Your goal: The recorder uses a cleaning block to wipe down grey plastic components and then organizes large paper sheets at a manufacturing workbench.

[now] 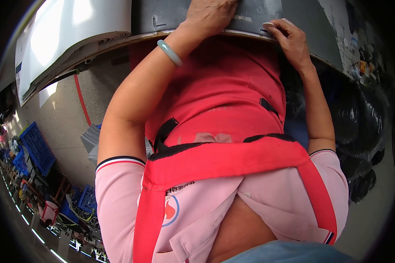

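Note:
Along the near edge of a dark grey work surface (162, 17), my left hand (210, 16) rests with its fingers curled down. The top of the picture cuts part of it off, so what its fingers hold, if anything, is hidden. A pale green bangle (169, 52) circles that wrist. To its right, my right hand (292, 40) is at the same edge, thumb and forefinger pinching a small white rounded piece (268, 25). A thin pale strip or mark (242, 18) shows on the surface between the hands. White corner-shaped marks (158, 22) lie left of my left hand.
A thick stack of white sheets (74, 35) curls over the table's left side. Black plastic bags (355, 118) crowd the floor at right. Blue crates (37, 148) stand farther off at left, near a red floor line (82, 100). My red apron (215, 92) touches the table edge.

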A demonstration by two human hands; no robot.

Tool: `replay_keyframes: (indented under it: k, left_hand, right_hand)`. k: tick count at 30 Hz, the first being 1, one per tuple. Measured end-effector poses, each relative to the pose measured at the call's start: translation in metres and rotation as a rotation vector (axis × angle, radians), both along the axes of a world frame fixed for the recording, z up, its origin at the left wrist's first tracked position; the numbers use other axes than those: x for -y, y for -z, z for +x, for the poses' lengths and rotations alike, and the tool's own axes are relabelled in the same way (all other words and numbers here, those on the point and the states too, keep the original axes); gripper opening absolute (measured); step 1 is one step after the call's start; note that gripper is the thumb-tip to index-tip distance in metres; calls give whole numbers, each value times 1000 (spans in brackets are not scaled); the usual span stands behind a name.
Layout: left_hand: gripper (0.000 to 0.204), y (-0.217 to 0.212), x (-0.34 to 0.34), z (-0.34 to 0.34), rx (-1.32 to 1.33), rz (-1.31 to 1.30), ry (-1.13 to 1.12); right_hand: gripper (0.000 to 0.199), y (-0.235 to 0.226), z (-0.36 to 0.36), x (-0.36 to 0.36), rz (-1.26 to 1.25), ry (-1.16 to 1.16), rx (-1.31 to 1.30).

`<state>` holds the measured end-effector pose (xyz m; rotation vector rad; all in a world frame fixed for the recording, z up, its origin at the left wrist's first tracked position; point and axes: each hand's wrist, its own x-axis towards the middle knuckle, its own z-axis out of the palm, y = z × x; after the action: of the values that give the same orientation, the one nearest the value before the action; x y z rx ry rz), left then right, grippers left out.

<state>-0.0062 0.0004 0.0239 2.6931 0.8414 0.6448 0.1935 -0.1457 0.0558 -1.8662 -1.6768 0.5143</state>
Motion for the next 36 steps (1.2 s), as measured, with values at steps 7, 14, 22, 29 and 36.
replay_keyframes:
  k: [7,14,22,29,36]
  left_hand:
    - [30,12,-2,-1,108,75,-17]
    - [30,4,3,-3,4,23,-31]
    - [30,5,-2,-2,43,54,-25]
    - [28,18,-6,-2,96,262,-57]
    - [35,19,2,-1,-21,77,-28]
  right_hand:
    - [13,3,-5,-3,62,-157,167]
    - [16,1,-1,7,-232,173,-220]
    - [21,4,-18,2,-149,293,-143]
    - [27,-19,25,-38,-245,187,-225]
    - [20,11,73,-126,42,213,30]
